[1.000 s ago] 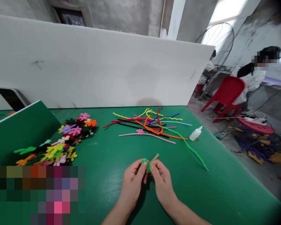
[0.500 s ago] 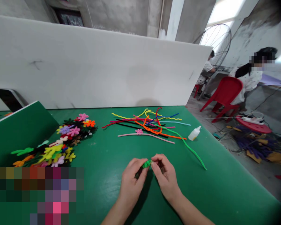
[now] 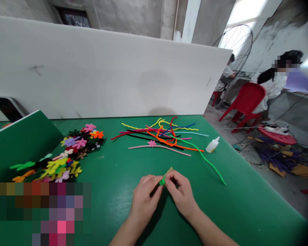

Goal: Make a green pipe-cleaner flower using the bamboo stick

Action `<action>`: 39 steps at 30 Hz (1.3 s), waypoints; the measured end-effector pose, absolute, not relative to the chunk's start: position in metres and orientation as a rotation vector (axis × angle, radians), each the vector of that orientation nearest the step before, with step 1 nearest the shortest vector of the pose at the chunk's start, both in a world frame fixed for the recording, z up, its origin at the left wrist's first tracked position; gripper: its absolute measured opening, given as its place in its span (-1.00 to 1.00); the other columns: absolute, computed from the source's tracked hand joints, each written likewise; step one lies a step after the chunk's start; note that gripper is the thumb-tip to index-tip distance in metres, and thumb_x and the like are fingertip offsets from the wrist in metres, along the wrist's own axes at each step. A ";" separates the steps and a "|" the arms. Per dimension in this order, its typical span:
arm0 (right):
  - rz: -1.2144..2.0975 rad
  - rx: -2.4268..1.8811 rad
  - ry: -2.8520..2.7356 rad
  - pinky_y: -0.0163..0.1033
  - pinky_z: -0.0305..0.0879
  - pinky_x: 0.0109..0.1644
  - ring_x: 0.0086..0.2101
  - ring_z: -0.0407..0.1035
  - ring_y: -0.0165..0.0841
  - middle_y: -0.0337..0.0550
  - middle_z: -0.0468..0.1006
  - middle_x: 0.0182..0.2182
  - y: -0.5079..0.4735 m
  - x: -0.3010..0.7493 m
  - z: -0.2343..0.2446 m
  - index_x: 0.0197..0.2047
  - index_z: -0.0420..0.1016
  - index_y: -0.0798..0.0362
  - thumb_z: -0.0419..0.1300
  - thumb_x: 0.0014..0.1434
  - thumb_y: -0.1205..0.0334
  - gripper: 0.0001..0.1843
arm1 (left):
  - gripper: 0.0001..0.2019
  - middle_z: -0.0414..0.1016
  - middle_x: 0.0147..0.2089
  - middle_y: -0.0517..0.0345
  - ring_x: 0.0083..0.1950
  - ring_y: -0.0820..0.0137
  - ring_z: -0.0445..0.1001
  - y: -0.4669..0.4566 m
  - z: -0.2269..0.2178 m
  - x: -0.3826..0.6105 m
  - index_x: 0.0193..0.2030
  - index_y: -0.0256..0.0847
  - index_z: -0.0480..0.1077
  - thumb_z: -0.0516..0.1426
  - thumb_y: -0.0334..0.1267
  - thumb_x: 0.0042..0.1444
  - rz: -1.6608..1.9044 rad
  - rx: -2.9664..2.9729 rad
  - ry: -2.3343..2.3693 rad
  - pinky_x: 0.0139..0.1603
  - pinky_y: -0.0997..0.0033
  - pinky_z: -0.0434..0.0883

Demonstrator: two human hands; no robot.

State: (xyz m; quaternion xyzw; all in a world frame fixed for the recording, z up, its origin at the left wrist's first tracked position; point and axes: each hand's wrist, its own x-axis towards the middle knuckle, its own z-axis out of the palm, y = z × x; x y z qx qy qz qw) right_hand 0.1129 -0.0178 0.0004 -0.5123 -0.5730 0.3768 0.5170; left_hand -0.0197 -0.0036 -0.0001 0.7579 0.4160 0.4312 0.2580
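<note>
Low over the green table, my left hand (image 3: 146, 194) is closed in a pinch on a small bunched piece of green pipe cleaner (image 3: 162, 181). My right hand (image 3: 181, 193) meets it from the right, thumb and forefinger pressed together at a thin tan strip (image 3: 168, 171). The strip pokes up past the fingertips and touches or lies against the green piece; its lower part is hidden by the fingers. Beyond the hands lies a pile of loose pipe cleaners (image 3: 166, 133) in several colours, with a pink pipe-cleaner flower (image 3: 152, 143) among them.
A white glue bottle (image 3: 213, 145) stands right of the pile. A heap of fuzzy coloured flowers (image 3: 64, 160) lies at the left by a green board (image 3: 28, 136). Behind is a white partition (image 3: 105, 75). People sit beyond, near a red chair (image 3: 248, 99).
The tan strip now sticks up above my fingers, where little of it showed before. My hands have shifted slightly and the green piece sits turned between them.
</note>
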 end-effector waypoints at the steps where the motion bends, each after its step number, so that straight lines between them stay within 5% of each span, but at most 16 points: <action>1: 0.944 -1.221 -1.345 -0.36 0.05 -0.48 -0.55 0.09 -0.46 -0.30 0.22 -0.61 -0.017 0.113 0.000 -0.54 0.24 0.08 0.04 0.06 0.26 -0.83 | -0.84 0.50 -0.39 0.03 -0.36 0.34 0.44 -0.004 0.001 -0.020 -0.27 -0.24 0.46 0.09 -0.39 0.01 1.155 2.068 1.109 -0.34 0.41 0.39; 18: 1.676 -0.948 -0.612 -0.41 -0.31 -0.62 -0.72 -0.21 -0.63 -0.48 0.03 -0.75 -0.009 0.110 -0.010 -0.60 0.22 0.12 0.20 -0.09 0.23 -0.77 | -0.91 0.43 -0.51 0.10 -0.46 0.41 0.36 -0.004 0.004 -0.017 -0.39 -0.27 0.38 0.06 -0.42 0.01 1.084 2.249 1.154 -0.45 0.50 0.31; 28: 1.689 -0.941 -0.665 -0.41 -0.29 -0.62 -0.71 -0.18 -0.62 -0.48 0.02 -0.77 -0.009 0.113 -0.012 -0.60 0.24 0.12 0.27 -0.10 0.16 -0.70 | -0.89 0.34 -0.58 0.16 -0.51 0.45 0.29 -0.002 0.006 -0.018 -0.44 -0.32 0.41 0.06 -0.46 -0.04 1.193 2.229 1.101 -0.50 0.52 0.25; 36: 1.352 -1.051 -1.005 -0.40 -0.07 -0.54 -0.59 0.01 -0.53 -0.33 0.21 -0.59 -0.009 0.117 -0.005 -0.41 0.34 0.11 0.17 0.02 0.13 -0.80 | -0.92 0.30 -0.62 0.28 -0.63 0.57 0.19 -0.003 0.003 -0.015 -0.45 -0.29 0.44 0.17 -0.32 -0.11 1.105 1.257 1.165 -0.63 0.59 0.19; 39: 1.242 -1.095 -1.198 -0.37 -0.01 -0.49 -0.54 0.04 -0.49 -0.30 0.22 -0.58 -0.011 0.117 -0.002 -0.48 0.31 0.10 0.14 0.04 0.15 -0.81 | -0.88 0.28 -0.65 0.31 -0.65 0.60 0.16 -0.002 0.000 -0.015 -0.44 -0.30 0.44 0.21 -0.29 -0.15 1.093 1.015 1.136 -0.65 0.61 0.15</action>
